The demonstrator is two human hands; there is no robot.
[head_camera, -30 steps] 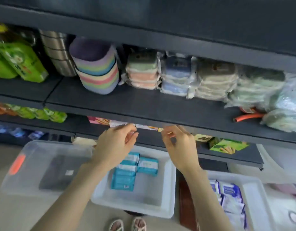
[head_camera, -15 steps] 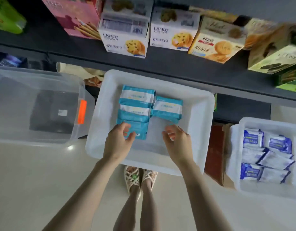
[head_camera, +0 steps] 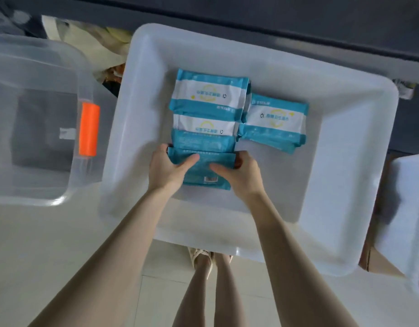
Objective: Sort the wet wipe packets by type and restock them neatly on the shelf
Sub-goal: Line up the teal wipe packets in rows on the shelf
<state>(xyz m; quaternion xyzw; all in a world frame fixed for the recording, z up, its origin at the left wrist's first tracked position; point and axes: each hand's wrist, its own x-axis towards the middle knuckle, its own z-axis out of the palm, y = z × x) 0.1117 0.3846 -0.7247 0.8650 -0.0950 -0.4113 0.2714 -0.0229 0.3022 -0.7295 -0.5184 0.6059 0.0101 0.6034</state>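
Note:
A white plastic bin (head_camera: pixel 345 161) on the floor holds several teal-and-white wet wipe packets. The nearest teal packet (head_camera: pixel 205 172) lies back side up, barcode showing. My left hand (head_camera: pixel 167 167) grips its left end, thumb on top. My right hand (head_camera: pixel 237 172) grips its right end the same way. Two more packets (head_camera: pixel 207 97) overlap behind it in a column, and a small stack of packets (head_camera: pixel 274 121) lies to the right of them.
A clear storage box with an orange latch (head_camera: pixel 89 128) stands to the left. Another white bin (head_camera: pixel 406 220) is at the right edge, with a cardboard box (head_camera: pixel 378 263) between. The dark shelf base (head_camera: pixel 298 27) runs along the top. My feet (head_camera: pixel 208 256) are under the bin's near rim.
My view dropped from the shelves down to the bin. Both hands came down from the shelf edge into the bin and took hold of the nearest teal packet.

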